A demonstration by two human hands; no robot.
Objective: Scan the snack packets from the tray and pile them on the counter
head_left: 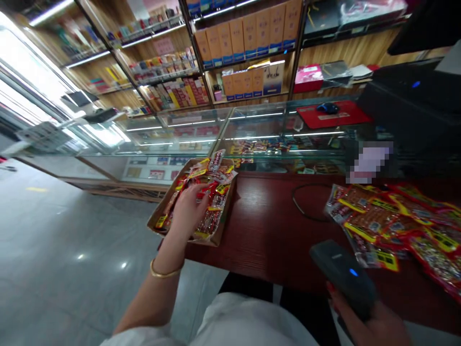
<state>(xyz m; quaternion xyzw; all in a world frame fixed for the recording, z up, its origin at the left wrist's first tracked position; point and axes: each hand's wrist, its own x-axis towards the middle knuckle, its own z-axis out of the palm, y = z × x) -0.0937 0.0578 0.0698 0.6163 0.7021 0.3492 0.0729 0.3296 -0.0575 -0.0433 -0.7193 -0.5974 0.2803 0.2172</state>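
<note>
My left hand, with a gold bangle on the wrist, is over the cardboard box at the counter's left end. Thumb and fingers are apart, with the fingertips at the snack packets inside; I see nothing gripped. The packets are clear and red with yellow labels. At lower right my right hand is wrapped round a dark barcode scanner with a blue light. Its head points up and left, just short of a loose pile of similar snack packets on the counter.
The dark red wooden counter has a thin black cable across it. Behind stands a glass display case, with a mouse on a red mat. Shelves of boxes line the wall. Grey floor lies at left.
</note>
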